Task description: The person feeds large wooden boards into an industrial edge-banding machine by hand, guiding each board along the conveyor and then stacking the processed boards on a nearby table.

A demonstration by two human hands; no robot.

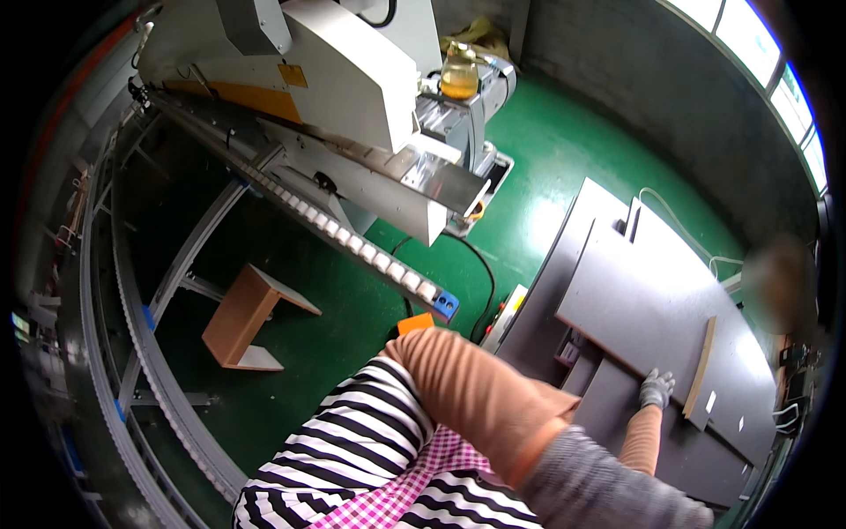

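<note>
My right hand (pixel 656 389), in a grey glove, rests at the near edge of a dark grey flat panel (pixel 648 300), fingers stretched onto its top. That panel lies askew over other dark panels (pixel 608 401). A narrow light-brown strip (pixel 702 366) lies just right of the hand. Much closer to view, my left hand (pixel 608 485), in a grey knit glove, crosses over my right forearm at the lower right. Its fingers are hidden, so I cannot see whether it holds anything. Both forearms wear brown sleeve covers.
At the upper left stands a large white machine (pixel 352 79) with a roller rail (pixel 352 242) reaching toward me. A jar of yellow liquid (pixel 459 75) tops its motor end. Curved metal rails (pixel 145 353) and a brown angled board piece (pixel 238 322) are at left. Black cable crosses the green floor.
</note>
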